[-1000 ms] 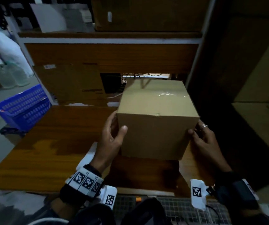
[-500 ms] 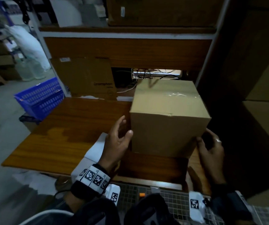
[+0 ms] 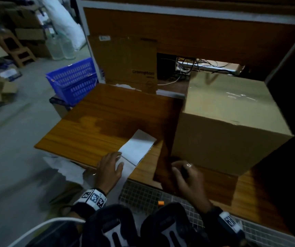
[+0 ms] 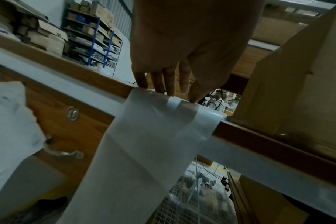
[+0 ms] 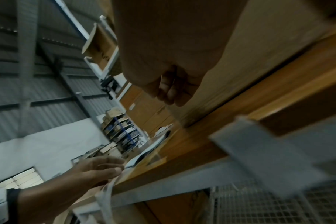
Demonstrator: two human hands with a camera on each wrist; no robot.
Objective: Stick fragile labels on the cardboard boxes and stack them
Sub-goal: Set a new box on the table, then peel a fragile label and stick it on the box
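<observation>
At the table's near edge: left hand [image 3: 109,169] on label strip [image 3: 137,148].
Left fingers lie flat, pressing it; right hand [image 3: 186,172] curls loosely, holding nothing, before the cardboard box [image 3: 228,122].

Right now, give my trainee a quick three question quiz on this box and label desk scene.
1. True or false: the left hand rests on the white label strip.
2. Which hand is nearer the cardboard box: A left, B right?
3. Fill in: the strip hangs over the desk ____.

Key: 1 true. 2 B, the right hand. 3 edge.
</observation>
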